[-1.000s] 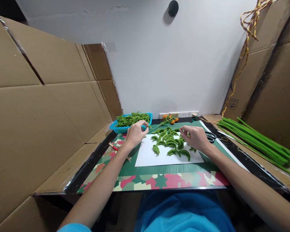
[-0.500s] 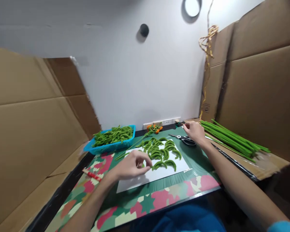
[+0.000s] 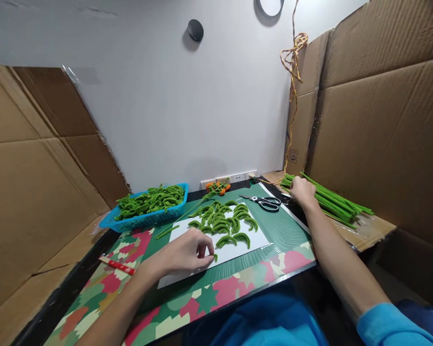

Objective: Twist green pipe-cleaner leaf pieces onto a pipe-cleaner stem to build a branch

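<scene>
My left hand (image 3: 189, 252) pinches a short green fuzzy pipe cleaner (image 3: 215, 258) low over the front of a white sheet (image 3: 258, 238). Only a small end of it shows beyond the thumb and forefinger. On the sheet lie several curved green pipe cleaner pieces (image 3: 222, 226), most of them bunched together. My right hand (image 3: 303, 193), fingers curled, is at the near left end of a bundle of long green pipe cleaners (image 3: 334, 199). Its fingertips are partly hidden, so what they grip cannot be made out. Black-handled scissors (image 3: 267, 203) lie between the sheet and my right hand.
A blue basket (image 3: 130, 223) heaped with green pipe cleaner pieces stands at the back left. Orange fuzzy flowers (image 3: 218, 187) lie by the power strip (image 3: 238, 178). A red-and-white stick (image 3: 117, 265) rests at left. Cardboard walls (image 3: 375, 120) flank the table.
My right hand has moved from the table's back edge beyond the scissors onto the long pipe cleaners. My left hand stays over the sheet, slightly nearer its front edge. The view has turned right.
</scene>
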Demonstrator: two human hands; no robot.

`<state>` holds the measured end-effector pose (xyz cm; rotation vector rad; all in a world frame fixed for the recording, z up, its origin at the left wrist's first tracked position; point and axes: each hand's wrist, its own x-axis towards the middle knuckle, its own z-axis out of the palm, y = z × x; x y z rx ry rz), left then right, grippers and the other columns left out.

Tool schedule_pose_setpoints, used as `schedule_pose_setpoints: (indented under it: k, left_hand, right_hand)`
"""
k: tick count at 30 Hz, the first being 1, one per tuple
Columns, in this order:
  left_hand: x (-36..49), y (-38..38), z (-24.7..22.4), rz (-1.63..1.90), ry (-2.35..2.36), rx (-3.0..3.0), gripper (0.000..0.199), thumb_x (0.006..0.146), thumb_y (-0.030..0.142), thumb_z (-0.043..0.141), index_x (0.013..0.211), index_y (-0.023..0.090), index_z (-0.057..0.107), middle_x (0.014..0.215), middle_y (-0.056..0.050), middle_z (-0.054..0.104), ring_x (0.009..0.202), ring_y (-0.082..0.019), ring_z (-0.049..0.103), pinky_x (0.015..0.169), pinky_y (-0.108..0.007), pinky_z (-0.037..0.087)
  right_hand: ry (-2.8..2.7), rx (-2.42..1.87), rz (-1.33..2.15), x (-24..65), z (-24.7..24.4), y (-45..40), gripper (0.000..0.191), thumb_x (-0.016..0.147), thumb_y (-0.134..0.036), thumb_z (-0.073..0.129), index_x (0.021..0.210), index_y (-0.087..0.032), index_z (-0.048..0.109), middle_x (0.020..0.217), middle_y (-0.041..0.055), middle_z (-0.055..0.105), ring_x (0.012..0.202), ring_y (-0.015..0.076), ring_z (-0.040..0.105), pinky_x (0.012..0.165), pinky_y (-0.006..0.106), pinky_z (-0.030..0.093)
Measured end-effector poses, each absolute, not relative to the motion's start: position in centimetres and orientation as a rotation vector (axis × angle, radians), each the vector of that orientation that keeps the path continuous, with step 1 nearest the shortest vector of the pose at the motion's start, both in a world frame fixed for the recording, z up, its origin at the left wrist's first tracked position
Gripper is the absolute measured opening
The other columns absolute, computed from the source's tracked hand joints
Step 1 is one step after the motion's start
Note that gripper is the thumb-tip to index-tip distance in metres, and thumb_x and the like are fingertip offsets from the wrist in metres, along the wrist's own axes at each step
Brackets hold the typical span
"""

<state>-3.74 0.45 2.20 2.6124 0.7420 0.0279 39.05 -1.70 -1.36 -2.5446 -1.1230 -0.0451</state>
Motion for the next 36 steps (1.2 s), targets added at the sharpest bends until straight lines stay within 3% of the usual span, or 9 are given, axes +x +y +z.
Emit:
schedule_pose_setpoints:
  k: [8,15,19,23,27,30,33,36]
  left_hand:
    - [-4.1,-0.2,3.2,0.057,0.723,2.638,0.018,0.083,0.034,0.071,0.091,0.021,0.080,0.062,0.001,0.065,0.055,-0.012,0.056,0.055,-0.024,0.037]
    - [-3.9,0.3,3.2,0.441,0.804,2.555,0.037,0.098,0.043,0.056,0.086,0.016,0.078,0.062,0.000,0.058,0.056,-0.011,0.045,0.056,-0.025,0.033]
    - [-3.9,0.7,2.9,0.736,0.919,2.481,0.031,0.097,0.043,0.058,0.099,0.017,0.074,0.068,0.000,0.061,0.059,-0.012,0.049,0.058,-0.024,0.037]
    - [-5.0,1.1,3.7,0.408,0.872,2.561,0.020,0.083,0.039,0.072,0.085,0.019,0.072,0.073,-0.001,0.067,0.063,-0.013,0.057,0.059,-0.024,0.039]
    - [-6.5,2.2,4.2,0.153,0.904,2.562,0.022,0.077,0.033,0.074,0.095,0.021,0.076,0.057,0.005,0.055,0.054,-0.012,0.049,0.055,-0.024,0.032]
    - [-7.0,2.8,3.7,0.144,0.929,2.553,0.026,0.074,0.031,0.072,0.099,0.022,0.077,0.055,0.007,0.048,0.051,-0.011,0.042,0.053,-0.025,0.027]
    - [-6.8,3.1,2.9,0.150,0.908,2.537,0.021,0.075,0.032,0.071,0.092,0.021,0.077,0.059,0.004,0.055,0.054,-0.013,0.049,0.055,-0.025,0.033]
    - [-6.3,3.0,2.1,0.228,0.922,2.562,0.017,0.079,0.034,0.070,0.087,0.020,0.076,0.071,-0.001,0.067,0.063,-0.016,0.059,0.059,-0.025,0.038]
  right_hand:
    - [-1.153,-2.616,-0.010,39.5,-1.9,-1.7,0.034,0.088,-0.014,0.064,0.121,-0.013,0.071,0.116,0.0230,0.073,0.115,0.0356,0.071,0.084,0.038,0.052]
    - [-1.340,-2.565,-0.210,37.4,-1.4,-1.8,0.034,0.096,-0.012,0.051,0.127,-0.007,0.065,0.116,0.0275,0.073,0.117,0.0358,0.068,0.086,0.037,0.046]
    - [-1.545,-2.218,-0.364,33.1,-0.1,-1.7,0.031,0.108,-0.027,0.039,0.125,-0.018,0.063,0.099,0.0179,0.077,0.086,0.0285,0.073,0.067,0.032,0.038]
    - [-1.691,-1.856,-0.496,29.2,0.2,-1.6,0.029,0.110,-0.036,0.042,0.119,-0.023,0.067,0.095,0.0095,0.078,0.080,0.0240,0.070,0.063,0.030,0.029]
    - [-2.023,-1.551,-0.253,28.0,-0.5,-1.6,0.023,0.105,-0.038,0.054,0.105,-0.023,0.072,0.089,0.0039,0.076,0.076,0.0187,0.065,0.063,0.027,0.031]
    - [-2.214,-1.362,-0.003,27.3,-0.5,-2.2,0.033,0.101,-0.048,0.061,0.085,-0.021,0.071,0.075,0.0010,0.070,0.065,0.0148,0.058,0.060,0.026,0.031]
    - [-2.340,-1.201,0.159,25.5,-0.2,-3.3,0.035,0.094,-0.054,0.071,0.083,-0.021,0.071,0.068,-0.0013,0.067,0.059,0.0130,0.054,0.057,0.025,0.030]
    - [-2.480,-1.061,0.196,23.4,-0.3,-4.1,0.021,0.087,-0.042,0.081,0.087,-0.022,0.074,0.070,-0.0017,0.070,0.061,0.0132,0.059,0.058,0.024,0.031]
